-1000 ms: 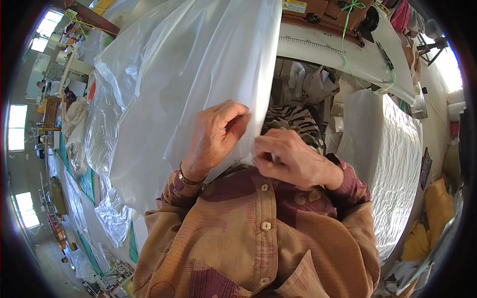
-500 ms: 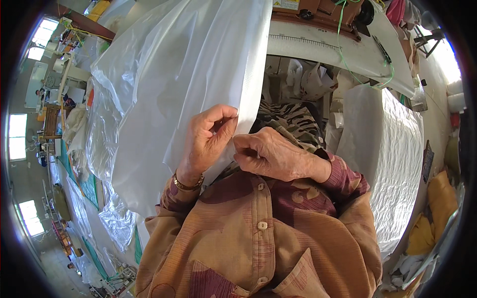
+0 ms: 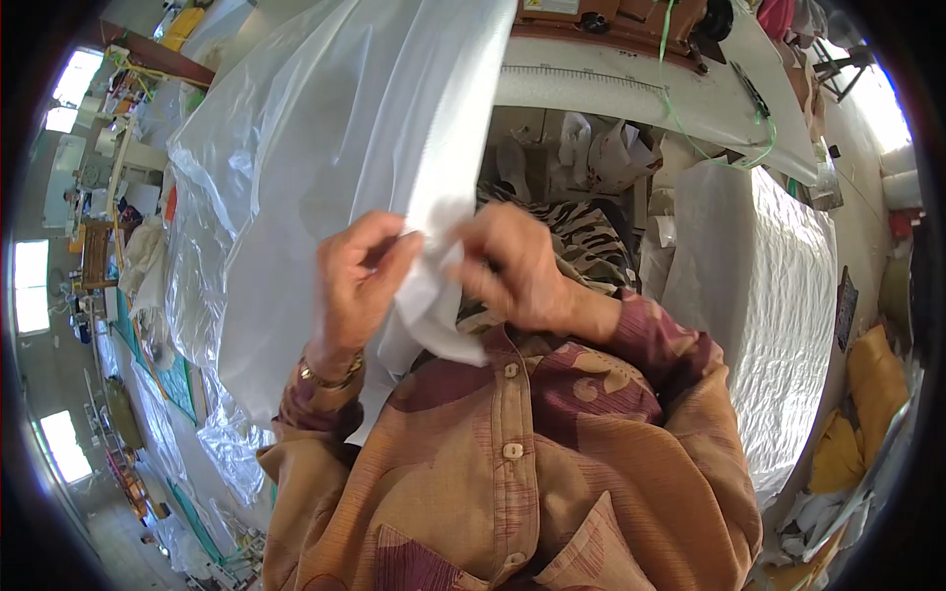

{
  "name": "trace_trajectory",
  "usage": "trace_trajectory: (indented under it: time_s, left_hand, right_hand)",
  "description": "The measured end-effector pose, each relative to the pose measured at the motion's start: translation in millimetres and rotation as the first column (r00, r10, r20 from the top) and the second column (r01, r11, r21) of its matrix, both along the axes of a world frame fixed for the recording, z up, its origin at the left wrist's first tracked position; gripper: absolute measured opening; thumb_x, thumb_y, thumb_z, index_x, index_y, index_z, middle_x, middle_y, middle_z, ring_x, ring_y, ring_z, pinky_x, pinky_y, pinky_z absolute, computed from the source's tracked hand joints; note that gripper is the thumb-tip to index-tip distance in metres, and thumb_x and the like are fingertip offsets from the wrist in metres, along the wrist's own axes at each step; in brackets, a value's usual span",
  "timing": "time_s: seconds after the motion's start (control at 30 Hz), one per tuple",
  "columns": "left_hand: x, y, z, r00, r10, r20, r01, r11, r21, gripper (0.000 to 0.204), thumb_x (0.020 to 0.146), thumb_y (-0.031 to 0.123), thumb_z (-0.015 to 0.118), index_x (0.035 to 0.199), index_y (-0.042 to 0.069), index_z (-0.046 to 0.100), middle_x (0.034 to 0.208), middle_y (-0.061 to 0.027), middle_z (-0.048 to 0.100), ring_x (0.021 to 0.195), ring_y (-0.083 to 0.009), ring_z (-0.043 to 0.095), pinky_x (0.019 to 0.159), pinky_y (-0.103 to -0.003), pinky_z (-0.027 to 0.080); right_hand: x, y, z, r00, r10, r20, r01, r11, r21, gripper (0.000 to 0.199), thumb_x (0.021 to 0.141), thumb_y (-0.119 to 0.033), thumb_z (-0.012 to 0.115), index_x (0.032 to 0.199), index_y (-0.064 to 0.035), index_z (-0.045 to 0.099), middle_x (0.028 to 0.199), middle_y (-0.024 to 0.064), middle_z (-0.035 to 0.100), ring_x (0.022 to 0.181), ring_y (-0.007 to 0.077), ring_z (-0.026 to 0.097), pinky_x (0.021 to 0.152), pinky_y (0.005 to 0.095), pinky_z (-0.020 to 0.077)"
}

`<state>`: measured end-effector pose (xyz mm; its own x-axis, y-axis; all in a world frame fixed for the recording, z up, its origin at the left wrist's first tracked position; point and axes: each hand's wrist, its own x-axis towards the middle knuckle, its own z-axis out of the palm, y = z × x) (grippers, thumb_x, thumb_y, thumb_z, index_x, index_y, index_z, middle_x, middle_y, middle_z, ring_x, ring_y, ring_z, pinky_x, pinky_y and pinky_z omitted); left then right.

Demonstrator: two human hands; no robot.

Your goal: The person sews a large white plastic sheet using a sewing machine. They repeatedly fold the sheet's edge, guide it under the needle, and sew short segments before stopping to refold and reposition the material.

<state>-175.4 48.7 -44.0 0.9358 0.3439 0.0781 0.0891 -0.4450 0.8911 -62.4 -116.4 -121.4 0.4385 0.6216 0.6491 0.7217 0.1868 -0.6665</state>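
A large translucent white plastic sheet (image 3: pixel 296 187) hangs down in front of me on the left, with a folded, denser white strip (image 3: pixel 448 128) along its right edge. My left hand (image 3: pixel 357 286) pinches that strip between thumb and forefinger. Close by on its right is my right hand (image 3: pixel 527 271), fingers curled towards the strip but smeared by motion, so I cannot tell whether they grip it. Below the hands, the strip's lower end curls over against my shirt front.
Beyond my hands stands a brown sewing machine (image 3: pixel 631 25) on a pale table with a ruler scale (image 3: pixel 581 77). Small scissors or snips (image 3: pixel 751 91) and green thread lie at its right. A stack of white sheeting (image 3: pixel 754 315) is on my right, yellow cloth (image 3: pixel 875 384) farther out.
Both hands have shifted left, the left one farther, so the gap between them has widened. The sheet's edge has moved left too, and its lower end now curls into view.
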Motion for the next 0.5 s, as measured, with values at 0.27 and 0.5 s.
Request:
trace_trajectory:
  time_s: [0.27, 0.5]
  left_hand:
    - [18, 21, 93, 0.961, -0.270, 0.054, 0.191, 0.794, 0.577, 0.006, 0.087, 0.000, 0.069, 0.089, -0.001, 0.063, 0.064, -0.0082, 0.054, 0.053, -0.0193, 0.049, 0.053, -0.030, 0.042]
    - [17, 34, -11, 0.891, -0.444, -0.100, 0.391, 0.635, 0.666, 0.008, 0.090, 0.003, 0.061, 0.097, -0.001, 0.060, 0.079, -0.0166, 0.064, 0.069, -0.0366, 0.063, 0.061, -0.046, 0.049]
  right_hand:
    - [40, 178, -6, 0.892, 0.347, 0.291, -0.400, 0.904, 0.149, 0.030, 0.088, -0.017, 0.065, 0.114, -0.0050, 0.062, 0.116, 0.0222, 0.063, 0.094, 0.0418, 0.066, 0.082, 0.0472, 0.0536]
    - [27, 187, -57, 0.968, 0.193, -0.159, -0.233, 0.930, -0.285, 0.027, 0.086, -0.018, 0.065, 0.109, -0.0039, 0.066, 0.109, 0.0231, 0.066, 0.095, 0.0414, 0.066, 0.083, 0.0480, 0.0536]
